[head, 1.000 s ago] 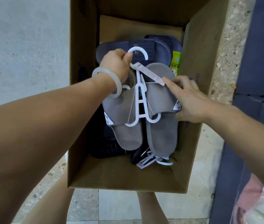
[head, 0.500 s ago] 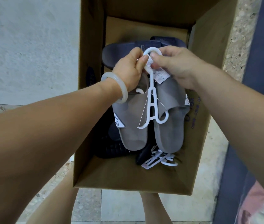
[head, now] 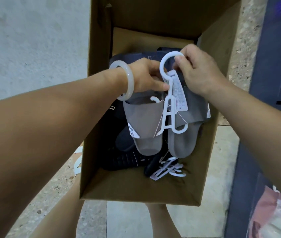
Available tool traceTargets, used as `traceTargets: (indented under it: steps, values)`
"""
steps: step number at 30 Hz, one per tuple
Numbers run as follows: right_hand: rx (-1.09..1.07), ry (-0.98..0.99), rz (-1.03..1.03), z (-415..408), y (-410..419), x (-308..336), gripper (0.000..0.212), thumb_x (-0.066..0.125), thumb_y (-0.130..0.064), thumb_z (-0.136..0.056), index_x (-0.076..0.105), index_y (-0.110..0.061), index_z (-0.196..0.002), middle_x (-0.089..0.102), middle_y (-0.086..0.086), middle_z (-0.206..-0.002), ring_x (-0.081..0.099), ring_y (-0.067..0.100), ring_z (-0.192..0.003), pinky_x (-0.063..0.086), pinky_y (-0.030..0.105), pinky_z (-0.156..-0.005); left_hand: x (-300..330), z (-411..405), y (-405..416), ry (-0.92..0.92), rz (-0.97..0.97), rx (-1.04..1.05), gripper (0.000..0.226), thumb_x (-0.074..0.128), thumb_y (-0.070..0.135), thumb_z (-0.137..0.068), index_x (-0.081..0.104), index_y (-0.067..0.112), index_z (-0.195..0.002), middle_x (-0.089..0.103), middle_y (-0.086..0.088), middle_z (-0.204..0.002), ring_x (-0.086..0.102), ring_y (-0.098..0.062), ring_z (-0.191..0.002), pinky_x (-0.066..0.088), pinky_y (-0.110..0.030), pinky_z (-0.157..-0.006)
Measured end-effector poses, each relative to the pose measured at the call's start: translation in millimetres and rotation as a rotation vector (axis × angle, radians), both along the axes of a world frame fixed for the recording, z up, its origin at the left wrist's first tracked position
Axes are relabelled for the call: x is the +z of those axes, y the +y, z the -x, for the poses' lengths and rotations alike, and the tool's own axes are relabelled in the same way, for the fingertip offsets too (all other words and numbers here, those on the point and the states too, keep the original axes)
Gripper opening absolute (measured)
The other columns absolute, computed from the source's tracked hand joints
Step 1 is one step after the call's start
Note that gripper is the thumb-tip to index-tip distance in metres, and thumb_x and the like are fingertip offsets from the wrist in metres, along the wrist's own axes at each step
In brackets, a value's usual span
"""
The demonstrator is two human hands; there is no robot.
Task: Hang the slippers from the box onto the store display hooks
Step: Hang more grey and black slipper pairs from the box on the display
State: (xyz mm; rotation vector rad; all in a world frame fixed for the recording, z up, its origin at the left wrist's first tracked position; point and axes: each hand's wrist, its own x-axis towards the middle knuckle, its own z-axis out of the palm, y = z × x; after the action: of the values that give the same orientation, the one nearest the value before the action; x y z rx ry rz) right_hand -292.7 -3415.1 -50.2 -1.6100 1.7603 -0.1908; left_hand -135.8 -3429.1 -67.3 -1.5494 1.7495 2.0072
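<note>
The box (head: pixel 100 152) stands on the floor (head: pixel 133 220) ahead of the person's legs. Both hands are above its opening: the left hand (head: pixel 146 76) to the left of the hanger (head: pixel 168 93), the right hand (head: pixel 200 71) to its right, at the hook. The slipper pair (head: pixel 160 124) hangs side by side below the hanger. Other slippers (head: pixel 119 157) lie underneath, on the box bottom, and a loose hanger (head: pixel 169 168) lies nearest the person. A wall (head: pixel 33 40) is at left.

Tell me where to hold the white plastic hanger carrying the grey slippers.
Grip the white plastic hanger at its straight neck under the hook loop, coming from the left, as the left hand does. That leaves the loop, pinched by the right hand, open for a display hook.
</note>
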Motion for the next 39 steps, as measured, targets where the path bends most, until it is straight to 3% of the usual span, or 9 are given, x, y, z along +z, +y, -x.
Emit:
traceTargets:
  steps: [3,7,10,15,25,29,31,35,39]
  values:
    - [0.063,-0.04,-0.002,10.2,-1.2,21.2,0.019,0.043,-0.026,-0.096,0.057,-0.013,-0.093,0.045,0.004,-0.126,0.043,0.012,-0.116,0.03,0.021,-0.089,13.4,3.7,5.2,0.013,0.038,-0.037,0.018,0.067,0.021,-0.082,0.064,0.029,-0.098,0.069,0.007,-0.1,0.064,-0.01,-0.098,0.046,-0.039,-0.099]
    - [0.231,0.073,-0.083,14.5,-2.3,59.0,0.016,0.038,-0.031,-0.098,0.047,-0.02,-0.091,0.05,-0.008,-0.077,0.048,0.02,-0.083,0.032,0.03,-0.069,37.3,3.9,14.5,-0.001,0.115,0.036,0.021,0.068,0.027,-0.08,0.055,0.025,-0.096,0.068,0.002,-0.098,0.064,-0.015,-0.094,0.049,-0.041,-0.094]
    - [0.32,0.183,0.057,18.9,-1.8,88.0,0.022,0.037,-0.032,-0.098,0.051,-0.015,-0.096,0.053,0.005,-0.083,0.049,0.03,-0.088,0.032,0.035,-0.072,65.9,0.7,13.5,0.051,0.091,0.112,0.03,0.072,0.029,-0.077,0.051,0.024,-0.099,0.07,-0.001,-0.096,0.067,-0.016,-0.093,0.051,-0.042,-0.091]
    - [0.333,0.25,0.284,23.3,-3.4,152.4,0.032,0.036,-0.031,-0.097,0.054,-0.005,-0.102,0.062,0.019,-0.094,0.053,0.037,-0.095,0.029,0.035,-0.08,137.0,-1.8,-12.7,0.088,0.174,-0.131,0.021,0.066,0.033,-0.082,0.067,0.03,-0.103,0.07,0.009,-0.1,0.064,-0.007,-0.097,0.048,-0.035,-0.097]
    - [-0.037,-0.125,0.282,24.8,14.5,326.0,0.025,0.044,-0.034,-0.085,0.058,-0.014,-0.081,0.061,-0.015,-0.07,0.058,0.011,-0.076,0.044,0.032,-0.076,331.7,12.3,-64.4,0.111,0.28,-0.516,0.016,0.072,0.032,-0.074,0.07,0.039,-0.088,0.071,0.02,-0.082,0.062,0.006,-0.081,0.045,-0.016,-0.087]
    - [-0.225,-0.136,0.324,34.8,28.4,404.5,0.023,0.044,-0.045,-0.083,0.051,-0.025,-0.073,0.069,0.006,-0.083,0.063,0.023,-0.085,0.049,0.041,-0.081,420.7,29.7,-70.4,0.156,0.388,-0.53,0.018,0.065,0.034,-0.08,0.073,0.028,-0.095,0.07,0.016,-0.081,0.055,0.01,-0.069,0.044,-0.004,-0.073]
    - [-0.294,-0.135,0.368,40.2,36.3,449.0,0.028,0.045,-0.046,-0.085,0.052,-0.021,-0.076,0.069,0.01,-0.085,0.064,0.027,-0.085,0.049,0.046,-0.081,468.2,41.1,-69.3,0.186,0.486,-0.578,0.02,0.062,0.031,-0.084,0.073,0.02,-0.097,0.07,0.008,-0.084,0.053,0.008,-0.07,0.045,-0.006,-0.073]
    - [-0.355,-0.115,0.499,46.4,59.7,543.2,0.023,0.044,-0.02,-0.096,0.052,-0.018,-0.075,0.066,-0.01,-0.077,0.055,0.005,-0.072,0.041,0.021,-0.072,560.9,60.8,-59.8,0.267,0.654,-0.691,0.023,0.061,0.03,-0.084,0.073,0.014,-0.094,0.072,-0.01,-0.093,0.057,-0.007,-0.078,0.048,-0.032,-0.087]
    - [-0.437,-0.115,0.57,50.1,95.0,619.2,0.025,0.044,-0.029,-0.096,0.053,-0.026,-0.072,0.068,-0.007,-0.075,0.059,0.017,-0.078,0.043,0.036,-0.079,641.9,76.1,-44.5,0.382,0.792,-0.755,0.026,0.065,0.039,-0.075,0.072,0.018,-0.09,0.071,0.0,-0.086,0.064,-0.01,-0.08,0.051,-0.029,-0.081]
